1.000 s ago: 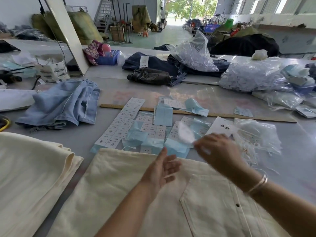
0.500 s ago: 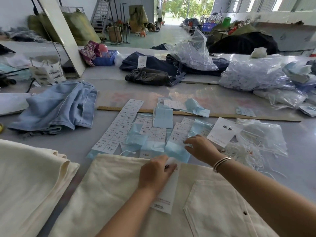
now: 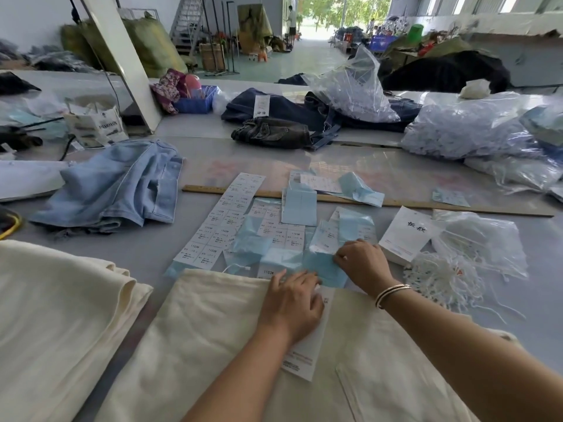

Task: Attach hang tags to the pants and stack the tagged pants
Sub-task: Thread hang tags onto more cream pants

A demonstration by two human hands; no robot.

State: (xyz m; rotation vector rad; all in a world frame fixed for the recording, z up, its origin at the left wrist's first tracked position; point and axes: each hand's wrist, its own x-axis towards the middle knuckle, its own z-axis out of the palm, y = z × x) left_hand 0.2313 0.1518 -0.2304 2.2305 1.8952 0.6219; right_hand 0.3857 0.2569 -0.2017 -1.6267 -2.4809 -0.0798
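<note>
Two cream stacks sit near: folded pants (image 3: 54, 315) left, flat pants (image 3: 213, 345) centre. On these, the left hand (image 3: 292, 306) presses a white tag (image 3: 304, 357), fingers straight. Just right, the right hand (image 3: 362, 263) pinches a blue sticker sheet (image 3: 323, 266).

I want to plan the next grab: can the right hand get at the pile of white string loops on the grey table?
Probably yes. The right hand rests on blue sticker sheets, and the pile of white string loops lies uncovered just to its right, with nothing standing between them.
</note>
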